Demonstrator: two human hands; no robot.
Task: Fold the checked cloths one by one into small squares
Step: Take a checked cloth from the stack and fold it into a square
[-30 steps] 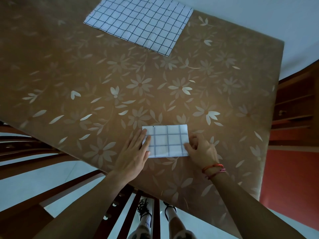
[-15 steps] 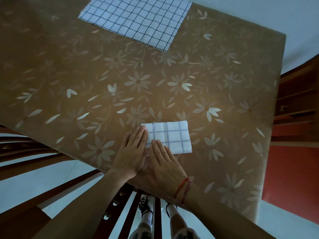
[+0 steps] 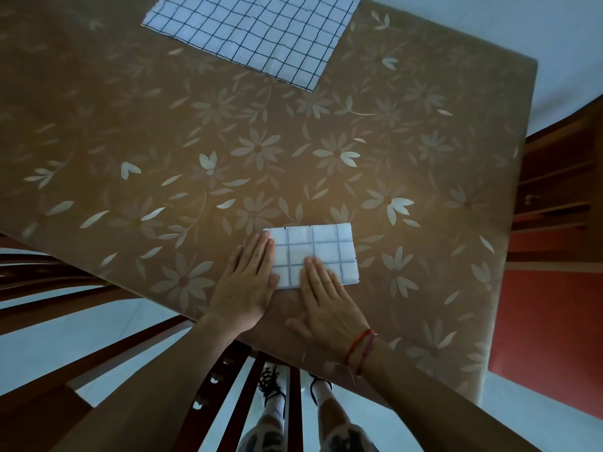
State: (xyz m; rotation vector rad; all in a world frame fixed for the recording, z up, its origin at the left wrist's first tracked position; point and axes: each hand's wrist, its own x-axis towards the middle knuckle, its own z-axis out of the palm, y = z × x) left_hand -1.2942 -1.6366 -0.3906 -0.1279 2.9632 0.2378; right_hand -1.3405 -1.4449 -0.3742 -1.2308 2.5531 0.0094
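The flower-patterned bench [image 3: 130, 125] carries an unfolded checked cloth [image 3: 257, 31] flat at its far edge, likely next in line. At the near edge the folded cloth [image 3: 323, 249] lies as a small rectangle. The left hand [image 3: 244, 285] and right hand [image 3: 329, 305], fingers straight and gripping nothing, press it flat, probably setting creases. No writing shows.

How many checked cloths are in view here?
2. One folded cloth lies at the near edge, touched by the left hand and right hand; one spread cloth lies at the far edge, partly out of frame. Others may be hidden.
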